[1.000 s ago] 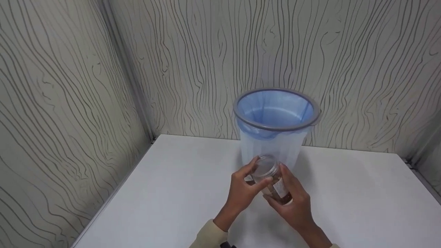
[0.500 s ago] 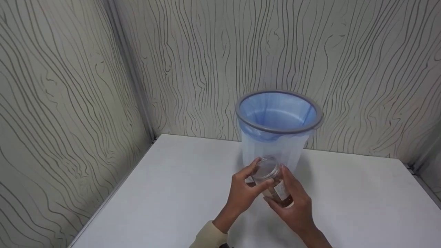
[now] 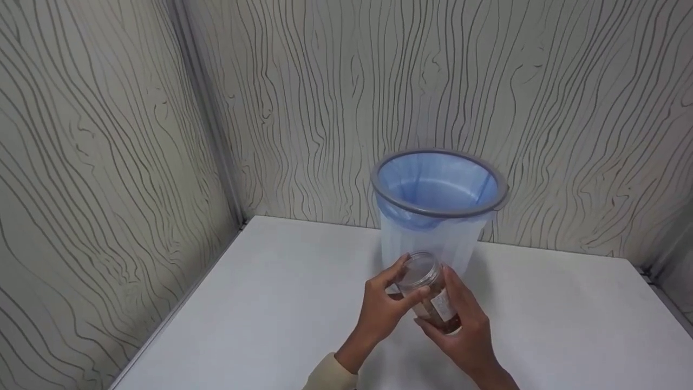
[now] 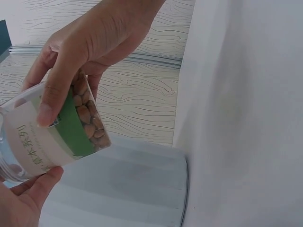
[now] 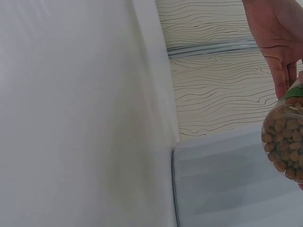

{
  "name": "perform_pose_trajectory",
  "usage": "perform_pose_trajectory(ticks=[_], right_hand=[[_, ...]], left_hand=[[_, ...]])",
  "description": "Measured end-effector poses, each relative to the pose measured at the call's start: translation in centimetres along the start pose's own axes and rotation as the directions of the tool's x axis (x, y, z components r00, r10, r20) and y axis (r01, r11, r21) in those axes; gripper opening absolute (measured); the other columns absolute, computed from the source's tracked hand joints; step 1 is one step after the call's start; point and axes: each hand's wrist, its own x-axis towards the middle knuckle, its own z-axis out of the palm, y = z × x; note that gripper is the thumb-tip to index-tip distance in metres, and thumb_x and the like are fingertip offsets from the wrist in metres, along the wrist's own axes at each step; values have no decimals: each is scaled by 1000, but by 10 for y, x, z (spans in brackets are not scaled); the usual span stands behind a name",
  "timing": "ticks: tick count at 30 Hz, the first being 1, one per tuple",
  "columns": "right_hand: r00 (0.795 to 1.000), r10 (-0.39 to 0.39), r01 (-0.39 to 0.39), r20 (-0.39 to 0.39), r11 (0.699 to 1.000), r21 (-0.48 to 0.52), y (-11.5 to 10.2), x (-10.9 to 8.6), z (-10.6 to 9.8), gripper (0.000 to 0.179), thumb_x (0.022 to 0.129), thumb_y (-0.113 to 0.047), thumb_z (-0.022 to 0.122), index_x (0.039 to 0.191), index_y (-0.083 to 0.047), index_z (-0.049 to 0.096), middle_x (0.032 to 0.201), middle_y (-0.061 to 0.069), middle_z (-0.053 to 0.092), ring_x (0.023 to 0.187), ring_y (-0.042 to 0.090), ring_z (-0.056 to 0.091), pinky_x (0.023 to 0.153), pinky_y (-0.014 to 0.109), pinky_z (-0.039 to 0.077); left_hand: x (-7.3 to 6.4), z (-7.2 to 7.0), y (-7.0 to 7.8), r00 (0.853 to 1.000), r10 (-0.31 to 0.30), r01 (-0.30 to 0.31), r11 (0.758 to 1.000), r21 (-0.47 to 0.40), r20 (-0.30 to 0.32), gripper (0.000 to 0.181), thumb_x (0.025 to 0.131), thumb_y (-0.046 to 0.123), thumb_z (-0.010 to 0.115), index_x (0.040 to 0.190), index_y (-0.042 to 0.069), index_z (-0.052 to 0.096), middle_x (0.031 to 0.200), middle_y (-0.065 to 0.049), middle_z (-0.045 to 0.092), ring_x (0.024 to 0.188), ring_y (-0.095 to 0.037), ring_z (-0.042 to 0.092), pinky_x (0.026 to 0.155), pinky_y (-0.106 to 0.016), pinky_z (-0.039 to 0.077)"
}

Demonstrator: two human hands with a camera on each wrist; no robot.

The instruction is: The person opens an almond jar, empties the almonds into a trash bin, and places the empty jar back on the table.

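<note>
A clear jar (image 3: 443,307) with a white and green label is held tilted by both hands above the table. Brown nuts (image 5: 286,142) lie heaped at its base end in the right wrist view. My left hand (image 3: 377,307) curls round the jar's clear top end, thumb in front and fingers behind. Lower down, my right hand (image 3: 470,327) grips the jar's body (image 4: 35,137) from the right, with the thumb and fingers on opposite sides. Whether a clear lid covers the mouth cannot be made out.
Just behind the hands stands a white bin (image 3: 433,238) with a grey rim and a blue liner. It rests on a white table (image 3: 270,303). Wood-grain patterned panels (image 3: 303,108) rise behind and at the left.
Both hands keep the same hold on the jar. Bin, jar and hands sit slightly lower in the head view, as the camera has tipped up a little.
</note>
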Motion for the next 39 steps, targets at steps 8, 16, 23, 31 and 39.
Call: perform_pose_trajectory(ticks=[8, 16, 23, 31, 39], right_hand=[[1000, 8, -8, 13, 1000, -11, 0, 1, 2, 117, 54, -11, 101, 154, 0, 40, 154, 14, 47, 142, 7, 42, 104, 20, 39], [1000, 15, -15, 15, 1000, -16, -3, -3, 1, 115, 54, -9, 100, 153, 0, 41, 154, 15, 47, 142, 6, 41, 105, 21, 38], [1000, 2, -2, 20, 1000, 12, -4, 0, 1, 115, 56, -10, 100, 153, 1, 40, 155, 14, 46, 142, 11, 43, 105, 22, 40], [1000, -7, 7, 19, 1000, -17, -6, 1, 0, 116, 54, -13, 101, 153, 1, 41, 154, 15, 46, 144, 10, 41, 109, 22, 36], [1000, -18, 18, 7, 1000, -15, -5, 1, 1, 111, 57, -13, 97, 152, 3, 41, 153, 16, 47, 143, 13, 43, 108, 22, 37]], left_hand=[[1, -1, 0, 1000, 1, -1, 1000, -5, -1, 69, 91, 38, 77, 148, 8, 53, 143, 1, 59, 122, -21, 63, 76, -26, 58], [-2, 0, -3, 1000, -6, 6, 1000, -31, 5, 69, 91, 37, 77, 148, 7, 53, 141, -1, 61, 121, -22, 63, 77, -28, 59], [-1, -1, 0, 1000, -22, 22, 999, -24, 2, 67, 92, 38, 75, 148, 10, 53, 146, 2, 55, 126, -23, 60, 83, -34, 59], [-2, -1, 2, 1000, -30, 30, 999, -18, 1, 66, 93, 37, 75, 148, 8, 53, 148, 1, 55, 127, -25, 60, 86, -38, 59], [-2, -1, 2, 999, -44, 44, 999, -20, 8, 66, 92, 37, 75, 148, 10, 53, 146, 1, 57, 126, -25, 61, 84, -36, 59]])
